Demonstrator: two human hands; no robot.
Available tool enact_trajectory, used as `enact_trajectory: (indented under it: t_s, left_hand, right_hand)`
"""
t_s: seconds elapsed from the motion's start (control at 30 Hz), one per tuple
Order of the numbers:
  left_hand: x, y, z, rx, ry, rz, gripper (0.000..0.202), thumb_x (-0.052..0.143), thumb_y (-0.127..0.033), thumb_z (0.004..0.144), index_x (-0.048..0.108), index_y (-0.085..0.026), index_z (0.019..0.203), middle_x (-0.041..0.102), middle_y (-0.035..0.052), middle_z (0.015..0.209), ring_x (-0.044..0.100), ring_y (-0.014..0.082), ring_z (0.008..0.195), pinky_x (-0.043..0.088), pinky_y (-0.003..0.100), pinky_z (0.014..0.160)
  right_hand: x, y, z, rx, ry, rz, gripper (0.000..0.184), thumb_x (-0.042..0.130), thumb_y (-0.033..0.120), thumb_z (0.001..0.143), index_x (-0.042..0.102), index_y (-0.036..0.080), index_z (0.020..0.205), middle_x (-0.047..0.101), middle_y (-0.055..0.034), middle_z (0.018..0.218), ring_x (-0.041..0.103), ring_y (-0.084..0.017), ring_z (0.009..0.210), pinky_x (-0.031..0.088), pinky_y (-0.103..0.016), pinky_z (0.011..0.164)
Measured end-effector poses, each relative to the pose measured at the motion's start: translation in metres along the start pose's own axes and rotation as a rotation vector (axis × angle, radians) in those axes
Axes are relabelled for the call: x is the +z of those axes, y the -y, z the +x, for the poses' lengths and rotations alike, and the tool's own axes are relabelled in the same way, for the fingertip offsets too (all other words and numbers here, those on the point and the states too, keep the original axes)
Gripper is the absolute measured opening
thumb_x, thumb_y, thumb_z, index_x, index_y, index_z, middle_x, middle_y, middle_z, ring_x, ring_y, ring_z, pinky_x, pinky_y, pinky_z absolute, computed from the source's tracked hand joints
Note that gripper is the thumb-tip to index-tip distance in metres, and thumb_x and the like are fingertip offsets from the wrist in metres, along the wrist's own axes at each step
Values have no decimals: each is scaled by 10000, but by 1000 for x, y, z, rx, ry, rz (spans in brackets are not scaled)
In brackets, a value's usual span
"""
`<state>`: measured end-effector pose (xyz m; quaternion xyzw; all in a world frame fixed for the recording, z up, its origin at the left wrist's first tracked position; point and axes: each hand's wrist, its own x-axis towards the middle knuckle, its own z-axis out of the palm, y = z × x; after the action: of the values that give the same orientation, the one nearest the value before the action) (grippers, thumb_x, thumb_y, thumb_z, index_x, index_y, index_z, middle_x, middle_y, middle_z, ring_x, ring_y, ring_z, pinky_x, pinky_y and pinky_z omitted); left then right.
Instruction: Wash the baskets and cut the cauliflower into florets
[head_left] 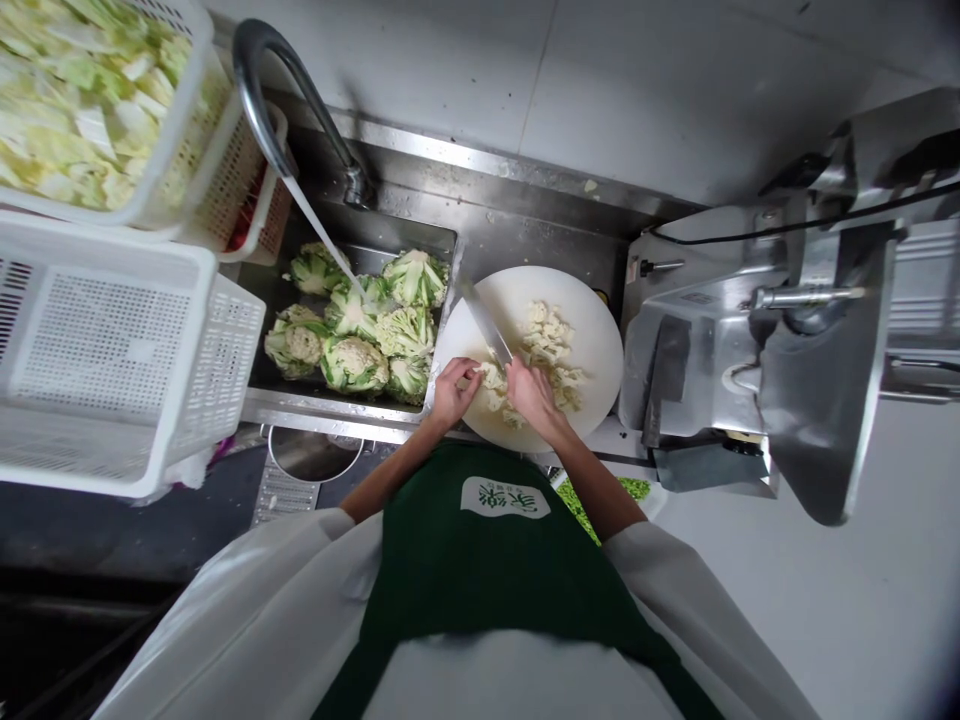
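Observation:
A round white cutting board (592, 330) lies beside the sink and carries a heap of cut cauliflower florets (551, 345). My right hand (531, 392) is closed round the handle of a knife (486, 322), whose blade points up and left over the board. My left hand (453, 388) pinches a cauliflower piece (491, 378) at the board's near left edge, close to the blade. The two hands almost touch.
The steel sink (352, 235) holds several whole cauliflower heads (352, 335) under water running from the tap (259, 85). White plastic baskets (112, 350) stand at the left, one filled with chopped cabbage (82, 90). A metal slicing machine (795, 340) stands at the right.

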<state>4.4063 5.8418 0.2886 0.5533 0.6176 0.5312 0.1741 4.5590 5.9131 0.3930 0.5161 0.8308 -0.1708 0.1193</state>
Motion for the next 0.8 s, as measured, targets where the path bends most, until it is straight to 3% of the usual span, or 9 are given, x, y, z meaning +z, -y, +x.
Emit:
enact_trajectory:
  t_s: [0.2, 0.43, 0.63, 0.8]
  left_hand:
    - [3, -4, -9, 42, -56, -5, 147, 647, -352, 1010, 693, -212, 1010, 680, 46, 943, 643, 150, 769, 573, 327, 763]
    - [9, -2, -13, 17, -61, 11, 181, 690, -396, 978, 667, -218, 997, 657, 49, 955, 641, 171, 806, 571, 336, 757]
    - [11, 0, -14, -5, -127, 79, 152, 626, -365, 1014, 676, -224, 987, 694, 76, 988, 679, 222, 960, 580, 400, 875]
    - [11, 1, -14, 52, -140, 41, 141, 629, -315, 1019, 723, -210, 1026, 737, 75, 1001, 705, 208, 945, 589, 386, 882]
  right_hand:
    - [-2, 14, -25, 28, -38, 31, 470, 236, 292, 1116, 501, 98, 1452, 767, -198, 1092, 745, -298, 1026, 523, -348, 883]
    - [24, 20, -3, 24, 58, 53, 397, 314, 199, 1070, 550, 150, 1385, 761, -165, 1100, 737, -290, 1071, 533, -367, 917]
    - [13, 8, -9, 26, 11, 52, 429, 249, 294, 1122, 602, 145, 1314, 761, -161, 1047, 743, -268, 970, 519, -341, 869]
    - [8, 11, -27, -14, -82, 35, 470, 230, 317, 1127, 590, 98, 1335, 770, -188, 1052, 735, -277, 957, 500, -325, 837]
